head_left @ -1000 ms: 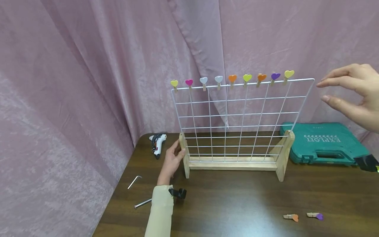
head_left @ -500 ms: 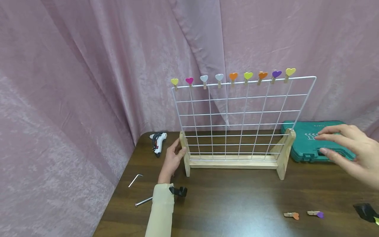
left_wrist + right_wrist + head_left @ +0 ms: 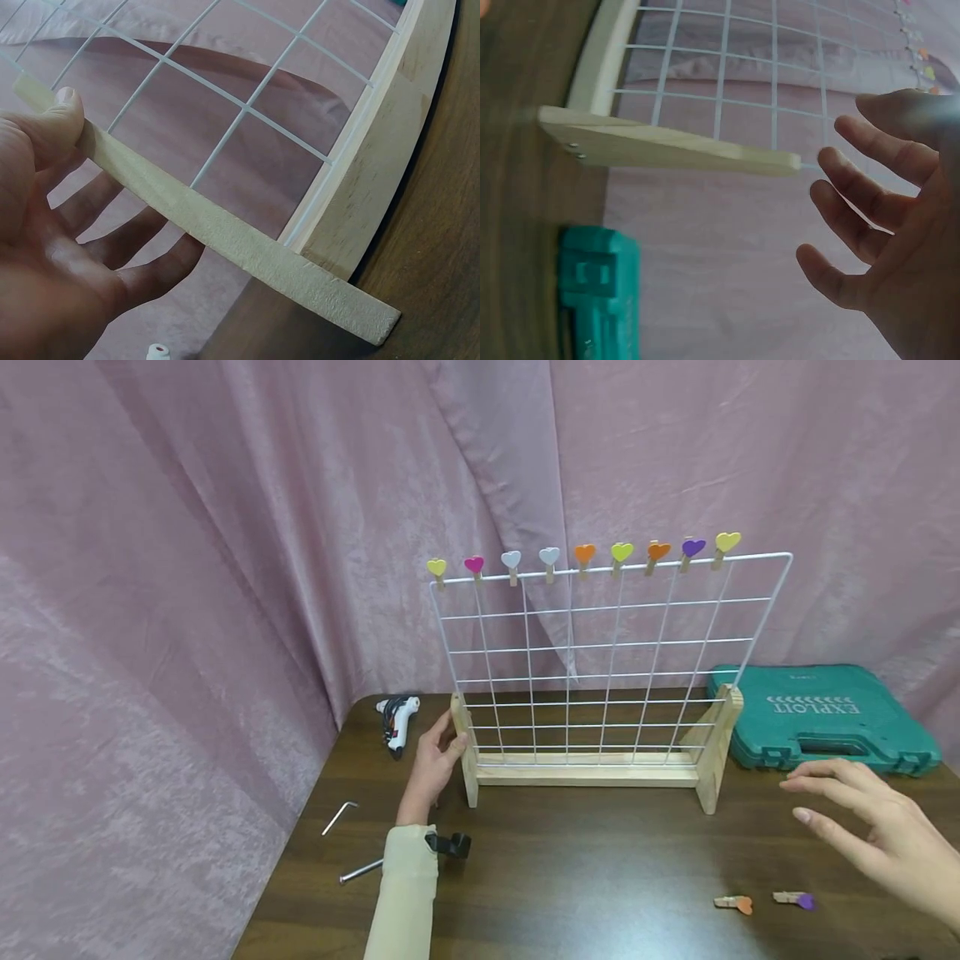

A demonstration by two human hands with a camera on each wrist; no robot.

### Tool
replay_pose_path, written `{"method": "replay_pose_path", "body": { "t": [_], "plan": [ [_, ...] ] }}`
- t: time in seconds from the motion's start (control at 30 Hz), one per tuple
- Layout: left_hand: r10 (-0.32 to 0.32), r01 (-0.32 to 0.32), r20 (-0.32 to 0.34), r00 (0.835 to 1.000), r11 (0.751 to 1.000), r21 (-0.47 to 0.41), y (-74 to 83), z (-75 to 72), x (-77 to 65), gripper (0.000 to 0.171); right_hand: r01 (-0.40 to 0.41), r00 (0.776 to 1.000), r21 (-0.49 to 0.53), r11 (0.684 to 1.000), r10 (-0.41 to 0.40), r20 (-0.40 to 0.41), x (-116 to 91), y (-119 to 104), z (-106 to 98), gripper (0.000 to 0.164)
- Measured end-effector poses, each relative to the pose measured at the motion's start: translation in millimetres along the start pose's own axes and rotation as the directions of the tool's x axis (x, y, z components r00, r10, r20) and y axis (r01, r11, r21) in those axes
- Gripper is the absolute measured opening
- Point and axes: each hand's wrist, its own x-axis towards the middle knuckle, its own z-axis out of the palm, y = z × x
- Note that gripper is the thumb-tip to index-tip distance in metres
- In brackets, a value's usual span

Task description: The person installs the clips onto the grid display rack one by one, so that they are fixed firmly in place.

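Observation:
A white wire grid (image 3: 600, 647) stands upright in a wooden stand (image 3: 585, 774). Along its top wire sit several heart clothespins, among them a pink one (image 3: 474, 565) and a purple one (image 3: 693, 549). My left hand (image 3: 433, 764) holds the stand's left side post (image 3: 225, 225), thumb on its near edge and fingers on the outer side. Empty, with fingers apart and slightly bent, my right hand (image 3: 877, 827) hovers over the table at the right. Near it on the table lie an orange heart clothespin (image 3: 735, 904) and a purple heart clothespin (image 3: 795, 900).
Behind the stand's right side lies a green tool case (image 3: 825, 718). A white glue gun (image 3: 399, 724), a hex key (image 3: 339, 818) and a metal rod (image 3: 362, 871) are on the left of the brown table (image 3: 585, 868). Pink curtains (image 3: 300, 527) hang behind.
My right hand has come down from beside the grid's top right corner to low over the table, close to the loose clothespins. The left hand keeps its place on the post.

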Motion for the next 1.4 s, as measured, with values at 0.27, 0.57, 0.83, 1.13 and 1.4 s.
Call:
{"method": "replay_pose_path", "body": {
  "t": [0.27,0.57,0.83,1.13,1.4],
  "plan": [
    [-0.008,0.008,0.007,1.000,1.000,-0.006,-0.3,2.0,1.4,0.050,0.004,1.000,0.016,1.000,-0.004,0.004,-33.8,16.2,16.8,0.052],
    [0.010,-0.010,-0.007,1.000,1.000,0.020,3.5,-2.1,5.1,0.050,-0.017,0.998,-0.006,1.000,0.017,0.059,-55.9,31.1,32.1,0.056],
    [-0.003,0.003,-0.015,1.000,1.000,0.011,4.0,0.1,1.8,0.051,-0.017,0.972,-0.076,0.997,0.034,0.231,-80.3,52.1,45.7,0.040],
    [-0.003,0.003,-0.016,1.000,1.000,0.009,2.3,0.7,1.8,0.050,-0.108,0.852,-0.123,0.987,0.155,0.500,-83.2,63.1,47.5,0.027],
    [-0.016,0.016,-0.012,1.000,1.000,-0.008,-0.4,0.3,0.0,0.051,-0.178,0.749,-0.136,0.975,0.224,0.624,-79.1,64.9,52.6,0.024]
  ]
}}
